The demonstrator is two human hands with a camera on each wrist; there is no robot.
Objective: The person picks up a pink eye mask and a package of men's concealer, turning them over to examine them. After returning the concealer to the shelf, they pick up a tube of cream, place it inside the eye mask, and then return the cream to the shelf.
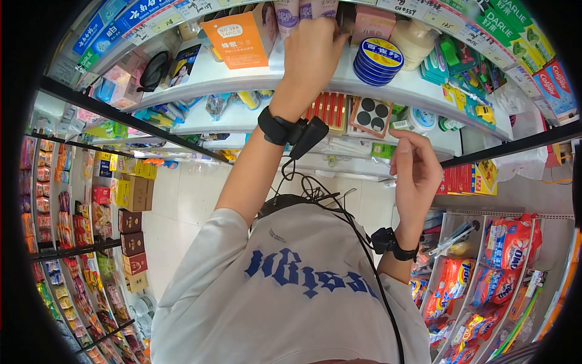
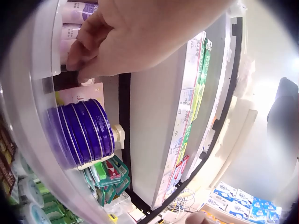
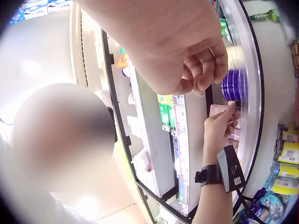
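My left hand (image 1: 330, 37) is raised to a high white shelf (image 1: 230, 76), its curled fingers (image 2: 81, 65) pinching the edge of a pink box (image 1: 373, 24). The box (image 2: 79, 95) stands between purple tubes (image 2: 77, 11) and a stack of round blue tins (image 1: 377, 60). The right wrist view shows that left hand (image 3: 229, 116) at the pink box (image 3: 217, 110), just below the blue tins (image 3: 233, 85). My right hand (image 1: 403, 164) hovers lower, in front of the shelf below, with its fingers (image 3: 205, 70) curled in and nothing in them.
An orange box (image 1: 239, 39) stands on the same shelf, left of my hand. Toothpaste boxes (image 1: 515, 30) and toothbrushes (image 1: 451, 57) fill the right. Red detergent bags (image 1: 506, 242) hang low right, and cartons (image 1: 134, 242) stand on the aisle floor (image 1: 182, 200).
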